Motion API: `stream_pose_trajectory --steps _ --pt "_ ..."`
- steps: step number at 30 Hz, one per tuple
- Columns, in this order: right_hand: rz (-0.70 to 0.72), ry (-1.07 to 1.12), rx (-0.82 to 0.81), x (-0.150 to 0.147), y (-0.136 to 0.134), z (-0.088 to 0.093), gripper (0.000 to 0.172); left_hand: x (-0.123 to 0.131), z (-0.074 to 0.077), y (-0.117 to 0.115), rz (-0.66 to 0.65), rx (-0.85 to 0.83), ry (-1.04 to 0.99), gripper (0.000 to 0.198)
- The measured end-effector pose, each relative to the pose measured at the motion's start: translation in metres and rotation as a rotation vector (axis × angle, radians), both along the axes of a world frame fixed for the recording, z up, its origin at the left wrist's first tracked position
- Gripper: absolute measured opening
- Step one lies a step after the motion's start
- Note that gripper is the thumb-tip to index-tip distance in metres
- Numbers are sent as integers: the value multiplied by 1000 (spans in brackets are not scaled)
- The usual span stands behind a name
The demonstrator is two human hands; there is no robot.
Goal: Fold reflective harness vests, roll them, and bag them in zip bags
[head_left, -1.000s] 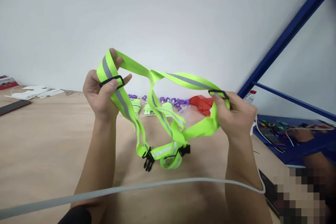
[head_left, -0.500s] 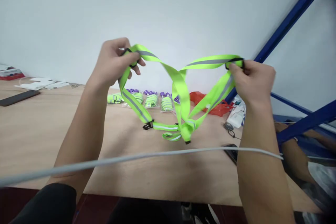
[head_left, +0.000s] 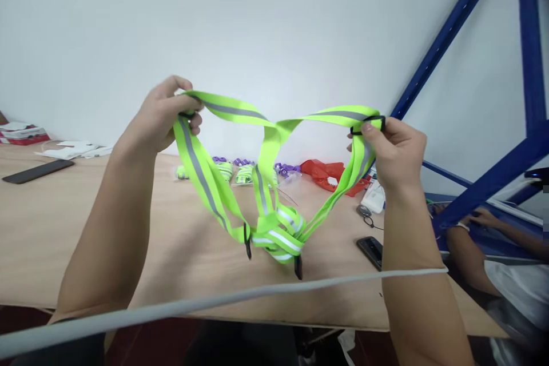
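Stretched between my two hands is a neon-green reflective vest (head_left: 268, 146) made of straps with grey stripes. My left hand (head_left: 165, 111) pinches one shoulder strap at its black slider. On the other side, my right hand (head_left: 397, 148) grips the second shoulder strap by a black slider (head_left: 378, 124). The straps meet in the middle and hang down in a bunched loop (head_left: 283, 240) above the table. Black buckle pieces (head_left: 298, 267) dangle from the lower part. Whether the lower buckles are joined, I cannot tell.
Bagged green strap bundles (head_left: 244, 175) and purple rolls (head_left: 285, 169) lie along the wall, beside a red plastic bag (head_left: 321, 174). Phones (head_left: 371, 251) lie on the table (head_left: 98, 229). A pale cable (head_left: 240, 295) crosses in front. Blue frame bars (head_left: 484, 189) and another person's arm (head_left: 467, 246) are at right.
Both hands have moved slightly left and down in view, spreading the vest. Its lower straps swung and bunched, and the hanging buckles shifted. My view has turned a little.
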State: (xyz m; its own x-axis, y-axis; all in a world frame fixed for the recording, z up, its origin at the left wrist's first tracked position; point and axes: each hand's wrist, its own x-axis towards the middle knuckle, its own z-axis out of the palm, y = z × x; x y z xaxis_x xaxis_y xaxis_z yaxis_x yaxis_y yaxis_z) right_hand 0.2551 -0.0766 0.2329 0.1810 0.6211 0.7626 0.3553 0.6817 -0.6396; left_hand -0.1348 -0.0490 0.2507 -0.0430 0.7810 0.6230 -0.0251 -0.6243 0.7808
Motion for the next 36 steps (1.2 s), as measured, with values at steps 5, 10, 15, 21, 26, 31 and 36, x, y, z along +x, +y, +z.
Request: stream_pose_trajectory --steps 5,10,15,21,26,31,36 --pt "313 142 -282 1 -8 -5 31 -16 -10 -10 -317 -253 255 27" --pt "606 100 -422 13 -15 -9 26 -26 -18 -12 -449 -278 362 29" --pt "633 42 -438 32 -8 -23 33 -37 -19 -11 -421 -370 365 29" --pt "605 -265 -708 42 -6 -22 51 -45 -14 -13 -261 -397 698 30" --pt "365 -498 -681 39 -12 -14 40 -48 -16 -15 -188 -404 945 39" --pt "129 -409 -441 34 -3 -26 37 -52 -20 -21 -304 -456 985 42" --pt "-115 -195 -100 25 6 -37 31 -43 -18 -24 -131 -311 1107 38"
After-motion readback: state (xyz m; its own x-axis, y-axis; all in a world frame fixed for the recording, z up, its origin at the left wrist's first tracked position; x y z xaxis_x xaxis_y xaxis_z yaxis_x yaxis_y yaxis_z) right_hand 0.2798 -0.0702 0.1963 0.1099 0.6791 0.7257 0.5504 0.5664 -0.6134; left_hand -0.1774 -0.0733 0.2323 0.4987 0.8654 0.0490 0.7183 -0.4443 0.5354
